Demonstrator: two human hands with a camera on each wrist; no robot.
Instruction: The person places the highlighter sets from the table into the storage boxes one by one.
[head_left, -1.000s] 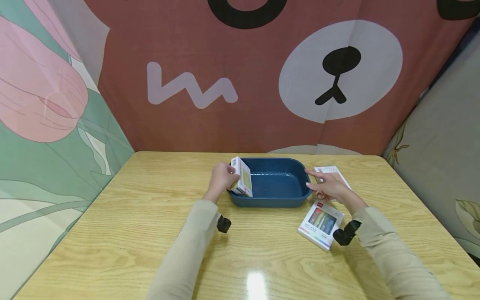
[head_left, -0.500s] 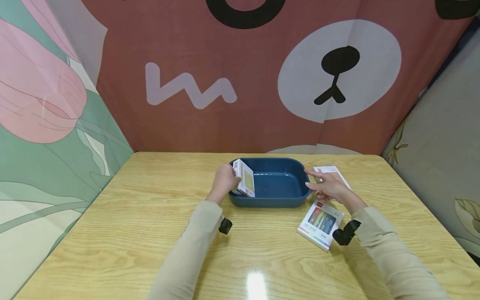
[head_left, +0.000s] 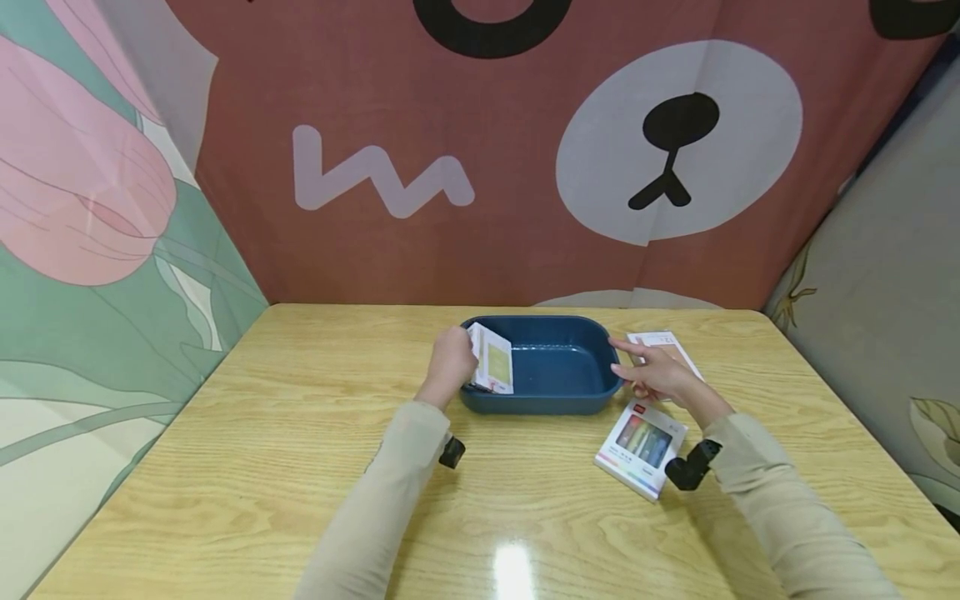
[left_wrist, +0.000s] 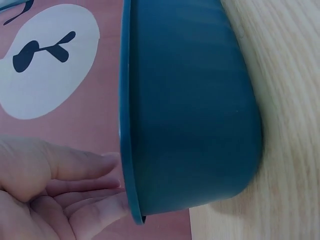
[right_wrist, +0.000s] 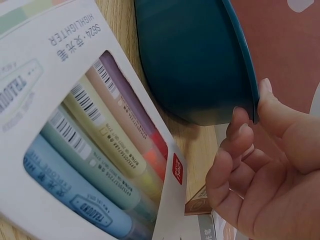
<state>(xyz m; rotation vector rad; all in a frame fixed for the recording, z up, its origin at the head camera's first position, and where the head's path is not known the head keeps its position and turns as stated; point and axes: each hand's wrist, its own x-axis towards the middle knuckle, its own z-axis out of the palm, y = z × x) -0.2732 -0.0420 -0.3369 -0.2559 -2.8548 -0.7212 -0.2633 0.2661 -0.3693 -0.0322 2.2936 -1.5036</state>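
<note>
While the right fingers [right_wrist: 219, 170] pinch the blue basin [head_left: 536, 406], the left fingers' [left_wrist: 97, 215] hold beside the box [head_left: 497, 364] is unclear.

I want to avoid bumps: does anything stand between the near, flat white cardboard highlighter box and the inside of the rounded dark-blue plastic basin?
Yes: the near wall of the basin. The right hand, at the basin's right rim, could crowd the path from the highlighter box. I see nothing else between.

Tub [head_left: 538, 406] (box [head_left: 497, 365] inside; right hand [head_left: 663, 373] alongside)
</note>
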